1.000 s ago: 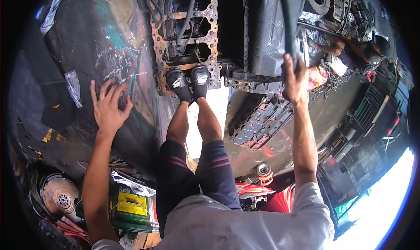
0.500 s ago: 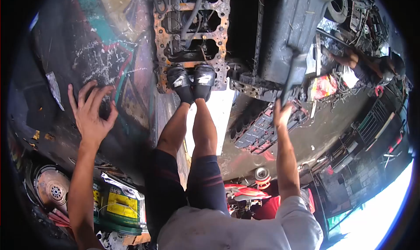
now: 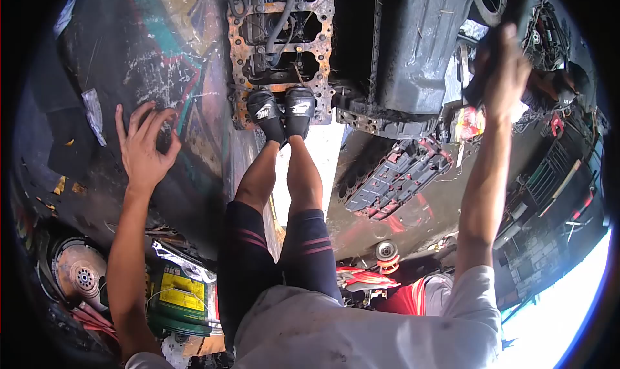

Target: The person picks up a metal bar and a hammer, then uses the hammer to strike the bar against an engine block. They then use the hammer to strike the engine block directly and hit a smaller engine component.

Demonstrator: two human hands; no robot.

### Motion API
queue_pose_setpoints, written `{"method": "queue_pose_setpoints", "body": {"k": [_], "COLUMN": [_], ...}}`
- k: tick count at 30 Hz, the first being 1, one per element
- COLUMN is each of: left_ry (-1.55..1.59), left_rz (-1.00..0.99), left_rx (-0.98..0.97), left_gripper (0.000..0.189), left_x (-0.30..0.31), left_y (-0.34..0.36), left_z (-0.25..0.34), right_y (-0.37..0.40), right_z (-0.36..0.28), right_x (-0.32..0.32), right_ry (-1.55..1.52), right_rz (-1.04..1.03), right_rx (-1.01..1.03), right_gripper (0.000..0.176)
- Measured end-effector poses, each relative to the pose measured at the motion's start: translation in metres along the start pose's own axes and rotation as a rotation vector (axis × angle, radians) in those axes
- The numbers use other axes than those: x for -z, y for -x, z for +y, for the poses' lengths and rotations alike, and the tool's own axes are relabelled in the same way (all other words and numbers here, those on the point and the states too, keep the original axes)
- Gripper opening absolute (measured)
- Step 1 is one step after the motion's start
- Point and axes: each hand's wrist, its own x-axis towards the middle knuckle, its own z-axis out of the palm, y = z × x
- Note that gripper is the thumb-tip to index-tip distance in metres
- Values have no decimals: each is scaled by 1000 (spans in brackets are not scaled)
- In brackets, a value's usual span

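Note:
My left hand (image 3: pixel 147 146) hangs in the air at the left, palm down, fingers spread and curved, with nothing in it. My right hand (image 3: pixel 507 78) is raised at the upper right, its fingers wrapped round the dark handle of a hammer-like tool (image 3: pixel 513 10) that is blurred and partly cut off. Between and beyond my hands lie a rusty engine block (image 3: pixel 281 91), under my sandalled feet, and a large black oil pan (image 3: pixel 426 52) to its right. A dark metal cover with red edges (image 3: pixel 397 178) rests below the pan.
A co-worker (image 3: pixel 555 88) crouches at the right, partly hidden by my right arm. At the lower left are a round flywheel (image 3: pixel 79 272) and a green bucket with a yellow label (image 3: pixel 182 298). Metal parts and a dark rack (image 3: pixel 549 175) line the right side.
My right hand has swung up and to the right with the tool, away from the black pan. My left hand has shifted slightly right, its fingers still spread.

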Motion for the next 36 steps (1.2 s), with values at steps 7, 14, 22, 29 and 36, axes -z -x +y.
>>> {"method": "queue_pose_setpoints", "body": {"k": [7,14,22,29,36], "left_ry": [-47,-53,-33,-32,-60], "left_rz": [-36,-18,-36,-27,-16], "left_rx": [-8,24,30,-19,32], "left_gripper": [34,36,39,41,45], "left_x": [-7,-3,2,-4,-4], "left_y": [3,-1,-3,0,0], "left_z": [2,1,7,2,-3], "right_y": [59,311,45,23,335], "right_z": [153,352,45,151,341], "right_x": [-18,-48,-15,3,24], "right_ry": [590,883,113,710,948], "right_rz": [274,-555,-66,248,-512], "right_rx": [268,-503,-304,384,-734], "right_gripper": [28,55,56,32,43]}}
